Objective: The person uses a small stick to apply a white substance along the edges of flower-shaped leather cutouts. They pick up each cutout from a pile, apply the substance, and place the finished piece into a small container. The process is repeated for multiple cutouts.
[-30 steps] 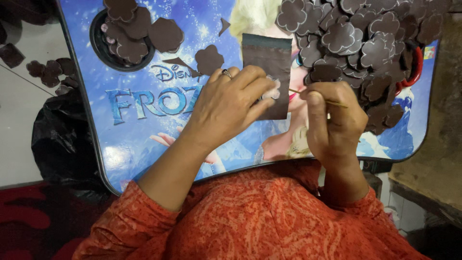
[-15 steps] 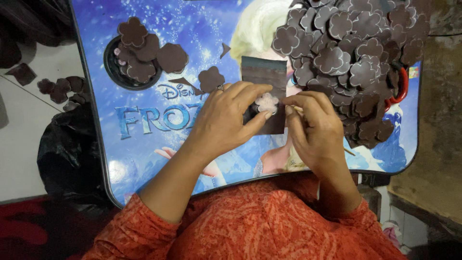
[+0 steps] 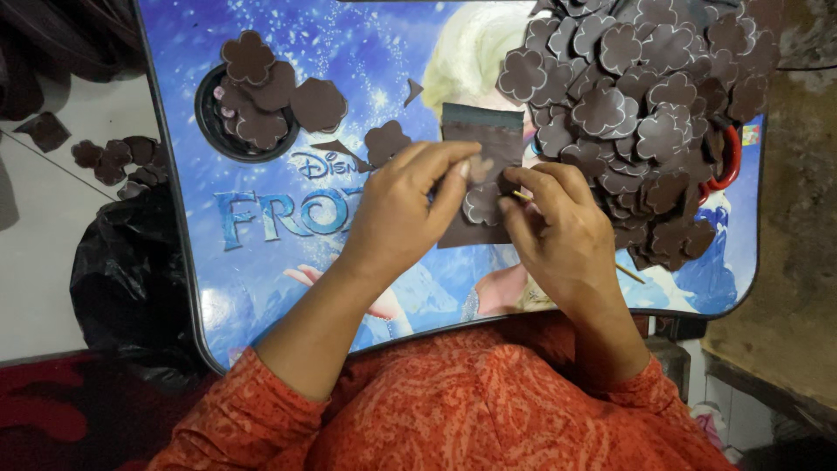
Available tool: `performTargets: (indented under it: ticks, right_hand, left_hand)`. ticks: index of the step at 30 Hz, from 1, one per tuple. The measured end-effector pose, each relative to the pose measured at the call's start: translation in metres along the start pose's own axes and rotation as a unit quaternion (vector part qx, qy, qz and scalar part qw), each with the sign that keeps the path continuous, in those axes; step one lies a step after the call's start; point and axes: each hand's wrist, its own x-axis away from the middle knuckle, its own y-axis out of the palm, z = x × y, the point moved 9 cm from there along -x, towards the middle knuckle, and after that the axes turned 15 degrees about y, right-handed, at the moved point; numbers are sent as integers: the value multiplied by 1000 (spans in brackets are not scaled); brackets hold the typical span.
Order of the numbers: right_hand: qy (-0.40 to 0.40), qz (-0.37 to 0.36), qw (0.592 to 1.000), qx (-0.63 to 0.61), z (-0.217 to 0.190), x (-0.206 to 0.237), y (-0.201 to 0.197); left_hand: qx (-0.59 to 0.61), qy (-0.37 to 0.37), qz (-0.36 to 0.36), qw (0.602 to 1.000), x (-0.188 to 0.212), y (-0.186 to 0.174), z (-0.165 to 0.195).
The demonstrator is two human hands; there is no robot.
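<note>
Both hands, left hand (image 3: 403, 214) and right hand (image 3: 558, 231), pinch a flower cutout (image 3: 482, 202), half hiding the dark sheet (image 3: 482, 144).

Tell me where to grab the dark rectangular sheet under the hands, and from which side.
Take the sheet by its top edge, coming from the far side. That end lies flat and bare on the tray, while the left hand and right hand cover its lower half and the flower pile crowds its right.

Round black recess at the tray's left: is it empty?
No: several dark brown flower-shaped cutouts lie in and over the round black recess.
</note>
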Motion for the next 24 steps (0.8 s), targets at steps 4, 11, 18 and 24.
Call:
performTargets:
  ticks: [4, 11, 18, 24]
  right_hand:
    - [-53, 16, 998, 13, -4, 0, -8]
    - [21, -15, 1000, -14, -2, 1, 3]
    - [23, -27, 998, -47, 7, 1, 2]
    - [99, 53, 979, -172, 60, -9, -58]
  left_hand:
    - [31, -38, 61, 997, 1, -7, -7]
    - [41, -46, 59, 996, 0, -4, -10]
    - [11, -2, 23, 1000, -5, 3, 2]
    - [-92, 113, -83, 986, -12, 25, 29]
